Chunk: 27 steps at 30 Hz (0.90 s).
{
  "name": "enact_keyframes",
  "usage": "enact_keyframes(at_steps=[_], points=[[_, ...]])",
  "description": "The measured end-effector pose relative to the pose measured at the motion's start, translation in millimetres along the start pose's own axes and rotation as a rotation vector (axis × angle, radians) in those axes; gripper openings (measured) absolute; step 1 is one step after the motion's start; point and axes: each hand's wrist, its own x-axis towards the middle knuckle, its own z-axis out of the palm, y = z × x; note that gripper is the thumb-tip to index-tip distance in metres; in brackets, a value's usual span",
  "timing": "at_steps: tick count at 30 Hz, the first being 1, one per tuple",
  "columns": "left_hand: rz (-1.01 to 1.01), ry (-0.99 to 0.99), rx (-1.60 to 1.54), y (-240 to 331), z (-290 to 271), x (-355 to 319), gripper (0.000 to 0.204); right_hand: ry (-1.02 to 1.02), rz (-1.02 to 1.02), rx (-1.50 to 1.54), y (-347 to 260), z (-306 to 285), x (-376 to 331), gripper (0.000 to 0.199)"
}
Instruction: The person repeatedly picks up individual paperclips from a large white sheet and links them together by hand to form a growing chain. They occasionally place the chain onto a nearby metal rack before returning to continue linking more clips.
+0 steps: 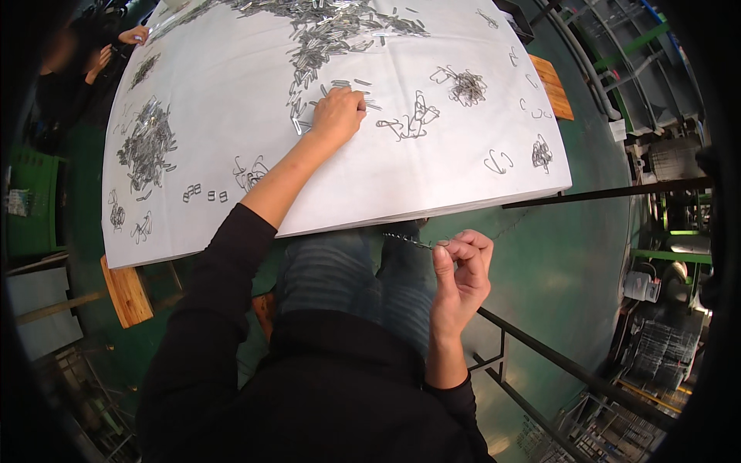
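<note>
A: The thing in hand?

B: A thin, silvery, bumpy metal strand [407,240]. Lies off the table, just beyond its near edge, above the blue denim trouser legs [332,266]. Runs left from the right hand [461,270].

A: Grip?

B: Right thumb and fingertips pinched together on one end.

A: And the left hand [337,112]?

B: Out over the table, knuckles up, fingers curled down. Undersides hidden; cannot tell whether it grips anything. Slim, grey, elongated metal pieces [324,54] close around it, their main spread running to the far edge.

A: Nearby?

B: Right of that hand, a loose cluster of bent silvery wire hooks [417,119]; beyond, a rounder grey wire tangle [468,88]. Left of the forearm, small squarish metal loops [218,196], then a dense heap of grey metal pieces [148,147].

A: Underneath?

B: White-covered table [224,77].

A: Farther out?

B: Co-worker's hand [135,35] at the far left edge. Tan wooden seat [551,86] past the right edge. Green floor [556,262] below.
</note>
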Motion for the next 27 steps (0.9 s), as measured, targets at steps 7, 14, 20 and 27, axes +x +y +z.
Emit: enact_keyframes(at_steps=[7,14,20,27], points=[[-0.117,-0.143,-0.325,29,-25,-24,0.016,-0.055,-0.063,-0.141,7,1,4,0.009],[-0.265,-0.358,-1.153,114,-82,-95,0.013,-0.096,-0.135,-0.245,14,6,12,0.01],[-0.215,-0.311,-1.142,133,-99,-104,0.011,-0.113,-0.149,-0.262,12,9,13,0.011],[-0.049,-0.144,-0.998,133,-92,-110,0.009,-0.121,-0.118,-0.317,15,9,12,0.011]])
